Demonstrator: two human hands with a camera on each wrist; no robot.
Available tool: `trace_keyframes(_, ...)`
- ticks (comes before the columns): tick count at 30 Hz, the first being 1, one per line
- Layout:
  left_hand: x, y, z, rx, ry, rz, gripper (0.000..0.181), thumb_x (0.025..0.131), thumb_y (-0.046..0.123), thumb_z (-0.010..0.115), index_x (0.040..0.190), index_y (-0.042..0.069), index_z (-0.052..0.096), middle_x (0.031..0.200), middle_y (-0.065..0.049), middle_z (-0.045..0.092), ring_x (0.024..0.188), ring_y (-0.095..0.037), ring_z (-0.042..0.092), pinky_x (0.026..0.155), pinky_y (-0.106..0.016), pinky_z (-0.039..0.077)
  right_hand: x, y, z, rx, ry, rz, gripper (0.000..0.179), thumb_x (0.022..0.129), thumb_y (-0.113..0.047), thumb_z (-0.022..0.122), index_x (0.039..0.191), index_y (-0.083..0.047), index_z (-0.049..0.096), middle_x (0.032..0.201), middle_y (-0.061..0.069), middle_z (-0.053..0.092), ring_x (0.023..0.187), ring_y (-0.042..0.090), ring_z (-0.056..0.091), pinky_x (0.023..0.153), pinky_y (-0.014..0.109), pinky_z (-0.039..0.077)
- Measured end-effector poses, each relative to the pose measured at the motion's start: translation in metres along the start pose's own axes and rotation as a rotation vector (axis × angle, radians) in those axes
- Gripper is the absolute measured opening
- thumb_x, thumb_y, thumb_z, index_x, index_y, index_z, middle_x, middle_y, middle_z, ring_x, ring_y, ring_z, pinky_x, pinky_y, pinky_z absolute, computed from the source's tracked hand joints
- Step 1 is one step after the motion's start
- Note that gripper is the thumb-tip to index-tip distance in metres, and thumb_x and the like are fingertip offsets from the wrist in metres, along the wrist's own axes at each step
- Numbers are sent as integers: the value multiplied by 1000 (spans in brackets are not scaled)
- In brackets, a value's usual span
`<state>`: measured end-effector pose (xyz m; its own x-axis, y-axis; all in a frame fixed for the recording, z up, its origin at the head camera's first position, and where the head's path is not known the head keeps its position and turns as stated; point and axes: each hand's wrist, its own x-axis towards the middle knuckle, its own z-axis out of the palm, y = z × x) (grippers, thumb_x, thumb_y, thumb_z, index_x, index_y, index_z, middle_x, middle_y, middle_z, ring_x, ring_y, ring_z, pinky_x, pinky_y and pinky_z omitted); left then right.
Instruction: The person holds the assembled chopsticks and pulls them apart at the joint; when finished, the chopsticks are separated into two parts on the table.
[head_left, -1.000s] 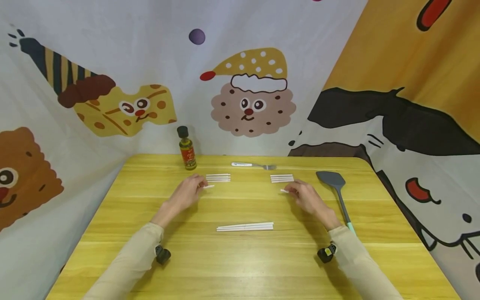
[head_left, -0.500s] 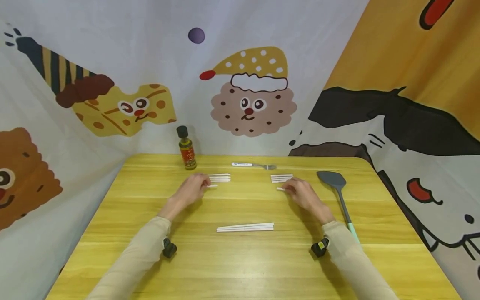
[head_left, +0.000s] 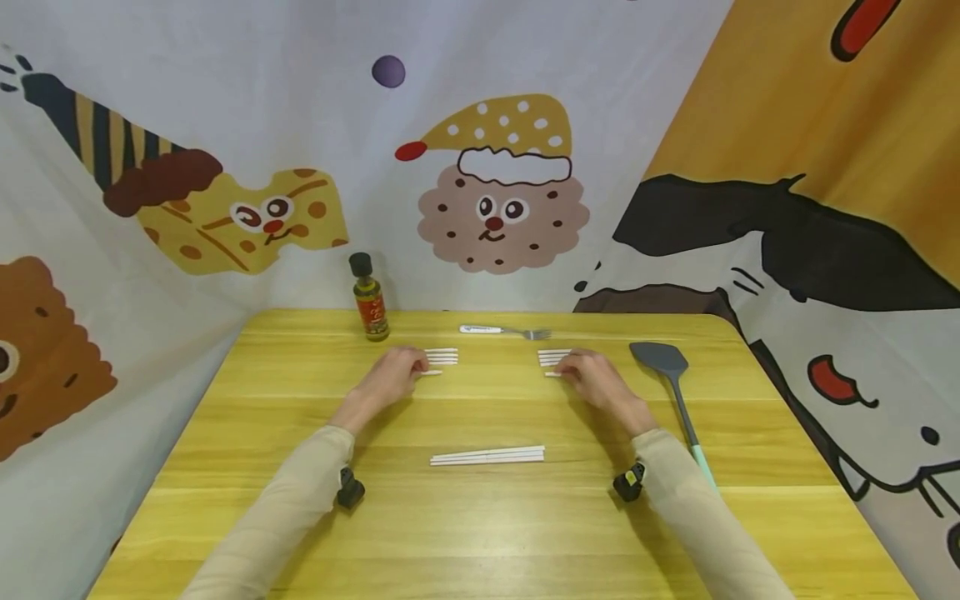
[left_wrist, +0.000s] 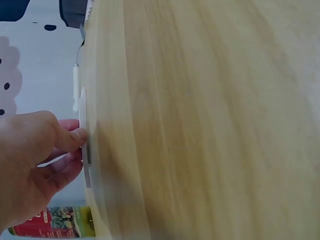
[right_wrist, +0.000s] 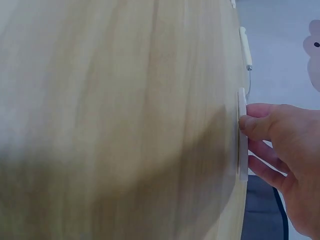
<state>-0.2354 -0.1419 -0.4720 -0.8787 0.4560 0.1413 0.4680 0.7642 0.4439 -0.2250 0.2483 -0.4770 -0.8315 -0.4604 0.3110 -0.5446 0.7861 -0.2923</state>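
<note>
My left hand (head_left: 390,377) pinches a short, thin white stick (left_wrist: 83,107) between thumb and fingers, close over the tabletop. That stick lies in line with a row of several like sticks (head_left: 444,357) just beyond it. Opposite, my right hand (head_left: 597,382) pinches another short white stick (right_wrist: 243,162), its thumb on the near side, in front of a second row of short sticks (head_left: 551,357). Fingers partly cover both rows in the head view. A few longer white sticks (head_left: 487,456) lie together nearer the front of the table.
A small bottle (head_left: 371,304) with a red label and black cap stands at the back left. Between the rows, farther back, lies a fork (head_left: 498,330) with a white handle. A grey spatula (head_left: 663,360) rests beyond my right hand on the wooden table (head_left: 480,533).
Both hands have moved inward, toward each other, each carrying its short stick along the near side of its row. The bottle, fork, spatula and longer sticks stay in place.
</note>
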Motion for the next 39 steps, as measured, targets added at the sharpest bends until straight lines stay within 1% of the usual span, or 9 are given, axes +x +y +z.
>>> trace_keyframes(7, 3, 3, 3, -10, -29, -29, 20, 88, -9, 65, 101, 4, 72, 98, -9, 68, 92, -23, 65, 84, -34, 60, 5, -1, 4, 8, -26, 35, 13, 87, 0, 76, 98, -7, 78, 97, 8, 74, 91, 25, 70, 83, 40, 61)
trace_keyframes(16, 5, 4, 8, 15, 23, 3, 18, 88, -9, 65, 98, 4, 72, 95, -8, 67, 89, -23, 66, 82, -33, 61, 7, 1, 5, 12, 1, 36, 13, 86, 2, 76, 94, -8, 77, 94, 7, 72, 87, 23, 69, 77, 38, 61)
trace_keyframes(24, 8, 4, 10, 21, 49, 23, 17, 89, -10, 63, 98, 2, 72, 95, -9, 68, 90, -24, 67, 82, -34, 61, 10, 1, 7, 8, 12, 34, 10, 89, 1, 74, 94, -7, 77, 97, 9, 73, 88, 26, 70, 79, 40, 61)
trace_keyframes(33, 8, 4, 11, 24, 64, 14, 18, 88, -10, 64, 97, 2, 73, 95, -9, 68, 89, -24, 66, 81, -35, 61, 12, 0, 7, 16, 3, 42, 10, 90, 1, 73, 95, -7, 77, 100, 9, 73, 91, 27, 70, 81, 41, 61)
trace_keyframes(39, 10, 2, 14, 32, 99, 27, 19, 85, -11, 65, 94, 3, 74, 92, -8, 68, 86, -24, 67, 79, -35, 61, 12, 1, 7, 7, 9, 33, 10, 89, 1, 73, 92, -7, 76, 96, 8, 72, 89, 25, 70, 79, 40, 61)
